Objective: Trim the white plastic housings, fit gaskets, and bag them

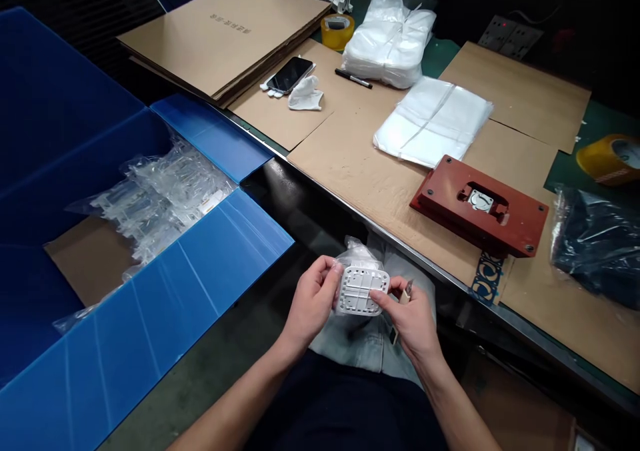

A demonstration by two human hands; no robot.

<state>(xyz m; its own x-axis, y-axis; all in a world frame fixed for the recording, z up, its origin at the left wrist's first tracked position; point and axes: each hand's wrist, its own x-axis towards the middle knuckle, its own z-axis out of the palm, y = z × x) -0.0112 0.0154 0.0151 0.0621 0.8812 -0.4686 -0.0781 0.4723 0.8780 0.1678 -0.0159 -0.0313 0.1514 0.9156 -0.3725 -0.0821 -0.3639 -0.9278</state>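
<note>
To my left, the blue corrugated-plastic bin [75,137] held crinkly clear bags of parts [160,197] on brown cardboard. Above my lap, my left hand [313,301] gripped a white perforated plastic part [357,291] in a clear bag [355,254], while my right hand [405,321] thumbed its face and pinched a small metal-tipped tool [406,292]. Farther right, a red metal jig [480,204] lay on the cardboard-covered tabletop [380,225].

The moulded part [357,291] I'm holding is matt white plastic, and its clear plastic bag [355,254] is thin and glossy. Far right, a red-painted metal jig [480,204] sits on matt brown cardboard [360,171]. Near left, a blue corrugated plastic bin [200,304] looks smooth.
</note>
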